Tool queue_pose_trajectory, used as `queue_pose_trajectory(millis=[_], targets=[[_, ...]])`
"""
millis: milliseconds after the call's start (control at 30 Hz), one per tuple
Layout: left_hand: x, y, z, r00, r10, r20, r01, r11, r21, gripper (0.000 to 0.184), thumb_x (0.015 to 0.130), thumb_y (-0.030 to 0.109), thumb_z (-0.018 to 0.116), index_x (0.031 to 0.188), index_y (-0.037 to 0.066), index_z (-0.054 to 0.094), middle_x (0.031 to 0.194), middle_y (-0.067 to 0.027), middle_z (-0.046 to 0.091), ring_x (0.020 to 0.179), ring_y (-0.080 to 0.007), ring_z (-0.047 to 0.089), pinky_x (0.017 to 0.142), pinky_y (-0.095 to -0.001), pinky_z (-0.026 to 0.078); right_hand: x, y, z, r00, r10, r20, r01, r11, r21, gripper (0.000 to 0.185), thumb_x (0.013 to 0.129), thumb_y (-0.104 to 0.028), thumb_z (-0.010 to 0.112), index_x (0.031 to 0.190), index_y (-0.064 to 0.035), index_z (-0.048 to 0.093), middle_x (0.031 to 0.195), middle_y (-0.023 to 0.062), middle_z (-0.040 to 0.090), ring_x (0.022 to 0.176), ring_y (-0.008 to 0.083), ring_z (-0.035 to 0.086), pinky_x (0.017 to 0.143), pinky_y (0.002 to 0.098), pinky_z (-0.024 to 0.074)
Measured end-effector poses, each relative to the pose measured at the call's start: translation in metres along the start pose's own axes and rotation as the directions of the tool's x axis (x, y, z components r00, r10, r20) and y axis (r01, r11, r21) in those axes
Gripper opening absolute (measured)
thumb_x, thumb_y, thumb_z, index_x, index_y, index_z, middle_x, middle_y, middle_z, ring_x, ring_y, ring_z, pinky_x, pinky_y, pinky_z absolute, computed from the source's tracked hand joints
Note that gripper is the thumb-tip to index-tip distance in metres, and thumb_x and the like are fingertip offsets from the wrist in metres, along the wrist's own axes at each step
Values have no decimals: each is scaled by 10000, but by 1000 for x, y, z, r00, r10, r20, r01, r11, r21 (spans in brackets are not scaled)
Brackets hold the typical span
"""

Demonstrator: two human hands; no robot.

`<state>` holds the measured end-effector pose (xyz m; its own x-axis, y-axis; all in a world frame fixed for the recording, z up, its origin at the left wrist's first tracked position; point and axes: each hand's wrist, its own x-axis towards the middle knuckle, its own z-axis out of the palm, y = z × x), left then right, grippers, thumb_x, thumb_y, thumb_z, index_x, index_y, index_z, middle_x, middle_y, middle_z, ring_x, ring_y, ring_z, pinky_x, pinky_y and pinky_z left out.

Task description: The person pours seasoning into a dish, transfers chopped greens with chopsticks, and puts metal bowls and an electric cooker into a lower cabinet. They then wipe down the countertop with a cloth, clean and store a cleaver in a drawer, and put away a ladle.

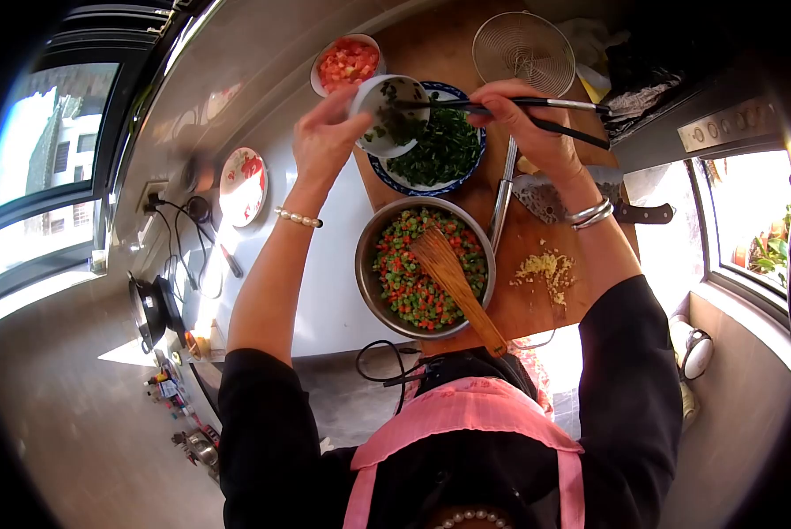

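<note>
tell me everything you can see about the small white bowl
The small white bowl is round and smooth, perhaps ceramic. It is tilted, its open mouth showing to the camera, with dark green bits clinging inside. The left hand grips its side. Dark chopsticks from the right hand reach its mouth; whether they touch the wall is unclear. In view it overlaps the edge of a blue-rimmed dish.

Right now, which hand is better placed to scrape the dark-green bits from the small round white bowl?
Probably the right hand: it holds slim black-and-silver chopsticks that appear to reach into the white bowl. The left hand grips that bowl.
</note>
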<state>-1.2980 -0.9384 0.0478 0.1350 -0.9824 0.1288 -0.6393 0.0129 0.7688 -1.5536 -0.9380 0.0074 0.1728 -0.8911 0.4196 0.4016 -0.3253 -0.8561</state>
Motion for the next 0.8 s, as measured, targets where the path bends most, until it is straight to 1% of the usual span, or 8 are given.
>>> queue_pose_trajectory(millis=[133,267,367,400,500,533,633,800], targets=[[-6,15,-2,990,133,-41,-120,964,235,389,611,253,640,989,160,656,736,-125,642,693,-221,632,677,-303,485,-5,-14,-6,983,182,11,-182,983,-11,111,851,-88,574,868,11,622,862,50,623,709,124,615,634,211,515],[-9,26,0,983,181,-39,-155,922,355,377,608,266,640,973,173,658,732,-128,643,709,-256,634,684,-322,490,5,-18,6,989,-145,5,144,980,-137,143,830,-136,611,872,1,623,824,37,623,665,96,594,604,204,497],[-5,27,-1,985,158,-70,-121,919,376,378,606,280,639,970,180,658,738,-127,646,718,-261,634,691,-330,490,-2,-20,3,980,86,180,-27,952,-306,138,850,-80,572,935,22,606,917,89,615,743,146,618,681,234,507],[-3,26,-1,986,151,-70,-116,925,362,380,605,282,639,971,182,658,740,-124,647,721,-261,634,693,-331,490,-3,-21,8,994,93,53,-85,986,-142,121,819,-140,626,866,-28,628,794,19,623,675,87,584,592,207,474],[-4,23,0,992,115,-59,-91,944,318,385,604,287,639,975,185,658,745,-118,650,729,-260,635,699,-332,489,5,-26,7,988,-152,-30,146,977,-158,125,814,-141,631,866,-28,625,770,20,613,641,95,574,574,210,464],[-5,24,1,993,101,-55,-79,949,305,387,604,288,639,976,185,658,746,-116,651,730,-259,636,700,-331,489,8,-24,6,964,-250,92,266,889,-373,121,812,-134,631,868,-26,624,769,33,612,631,104,577,574,211,464],[-5,29,-1,990,131,-58,-102,930,353,393,603,283,643,982,180,658,745,-112,652,728,-251,637,701,-323,489,-2,-24,9,996,6,91,20,960,-279,109,802,-119,639,862,-29,625,792,43,627,659,121,592,589,219,473],[-3,24,0,996,71,-61,-56,974,221,404,608,245,646,1003,167,654,756,-107,653,716,-194,632,700,-288,481,3,-20,9,977,-164,138,207,889,-408,109,804,-128,639,855,-32,625,769,25,618,636,110,584,572,224,475]])
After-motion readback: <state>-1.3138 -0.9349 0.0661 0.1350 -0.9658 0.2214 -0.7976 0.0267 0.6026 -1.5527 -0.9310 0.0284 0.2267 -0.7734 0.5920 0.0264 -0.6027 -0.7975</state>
